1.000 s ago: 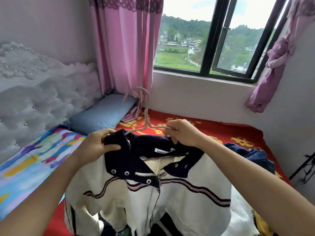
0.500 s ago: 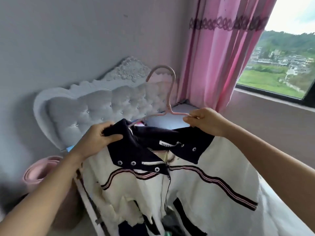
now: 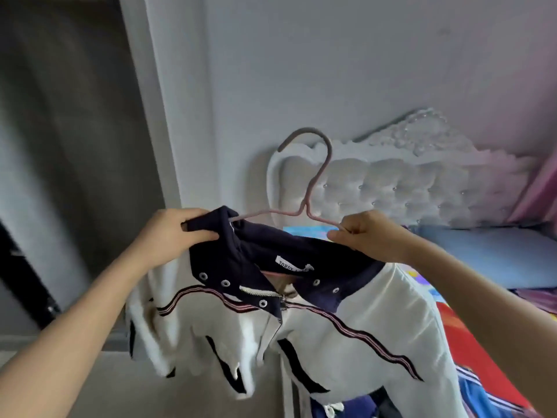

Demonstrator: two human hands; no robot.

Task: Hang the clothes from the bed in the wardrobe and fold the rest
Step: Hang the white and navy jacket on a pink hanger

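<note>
Our left grip (image 3: pixel 177 233) clutches the jacket (image 3: pixel 346 327) by its collar and our right grip (image 3: pixel 366 236) pinches the hanger (image 3: pixel 313 188), both held mid-air, long axis left-right. The dark opening (image 3: pixel 69 146), probably the wardrobe, lies leftward, nearer the left grip.

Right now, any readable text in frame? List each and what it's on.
"TORD", then blurred letters: white neck label inside the jacket collar.
No text on the hanger or elsewhere.
</note>
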